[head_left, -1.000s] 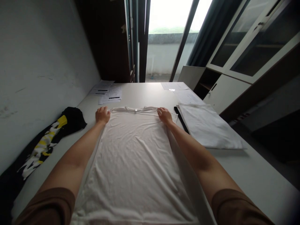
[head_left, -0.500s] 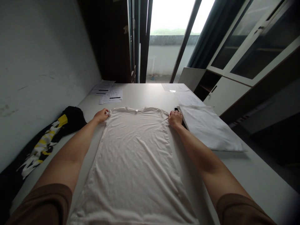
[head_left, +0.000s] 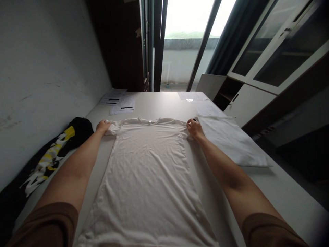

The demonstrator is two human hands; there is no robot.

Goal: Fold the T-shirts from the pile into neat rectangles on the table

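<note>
"Holding something, are you?"

"Yes. My left hand and right hand are well apart, each with its fingers closed on the end of one short sleeve of a white T-shirt."

"Where is the shirt?"

"Spread flat on a white table, directly in front of me, neckline at the far end and hem toward my body. A small label shows at the collar. Light wrinkles cross the fabric."

"And around it?"

"On my left, along the wall, lies a black garment with yellow and white patches. Beyond my left hand are some printed papers. Just beside my right hand lies a folded white cloth. Past the table's far edge, daylight comes through a window."
</note>
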